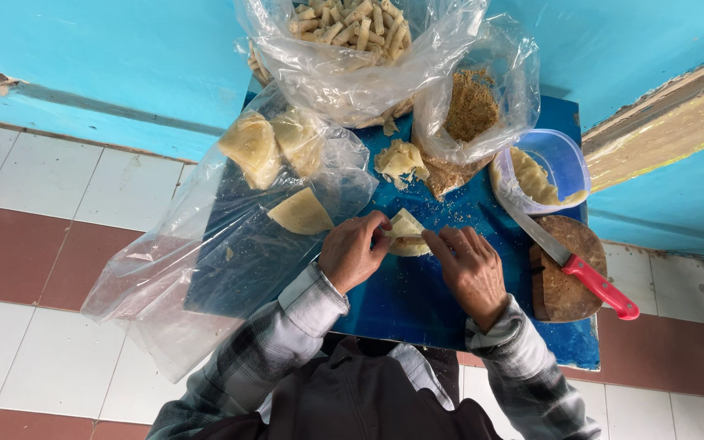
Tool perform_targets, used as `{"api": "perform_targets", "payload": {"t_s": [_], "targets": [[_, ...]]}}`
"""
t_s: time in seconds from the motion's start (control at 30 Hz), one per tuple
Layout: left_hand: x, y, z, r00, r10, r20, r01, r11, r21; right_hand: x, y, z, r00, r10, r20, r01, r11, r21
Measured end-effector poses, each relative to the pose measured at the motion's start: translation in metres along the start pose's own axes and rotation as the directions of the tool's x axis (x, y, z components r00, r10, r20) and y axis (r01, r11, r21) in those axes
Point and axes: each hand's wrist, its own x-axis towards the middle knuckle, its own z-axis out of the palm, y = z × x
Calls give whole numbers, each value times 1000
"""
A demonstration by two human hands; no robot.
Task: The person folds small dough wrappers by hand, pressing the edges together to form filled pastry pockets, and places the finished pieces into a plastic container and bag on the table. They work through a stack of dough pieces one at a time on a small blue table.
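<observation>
Now, starting at your far left, one large clear plastic sheet [165, 269] drapes off the blue table [417, 301] onto the tiled floor, and on it lie three pale yellow wrapper pieces: two folded stacks [253, 147] near the top and one single triangle [301, 213] below them. Behind these stands one clear bag of finished rolls [352, 28], too many to count. Your left hand [352, 251] curls its fingers over the left edge of the one wrapper [407, 235] you are working on, which lies on the table in the middle, between both hands. Your right hand [473, 273] pinches its right edge with fingertips bent. Above it sits one small heap of wrapper scraps [399, 160], then one bag of brown crumb filling [473, 106]. Further right is one clear plastic tub [568, 159] holding more wrappers, and one red-handled knife [580, 273] rests across one round wooden board [564, 289].
</observation>
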Motion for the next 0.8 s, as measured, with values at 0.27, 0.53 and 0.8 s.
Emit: {"api": "perform_targets", "payload": {"t_s": [0.27, 0.53, 0.8], "targets": [[-1, -4, 2, 1000, 13, 13, -13, 1000, 4, -6, 2, -5, 996, -78, 41, 82, 990, -114], [-2, -5, 1, 999, 38, -34, -39, 998, -43, -11, 2, -10, 995, -79, 55, 88, 981, -174], [0, -9, -1, 995, 67, -74, -69, 997, -33, -1, 15, -8, 995, -99, -4, 95, 968, -231]]}}
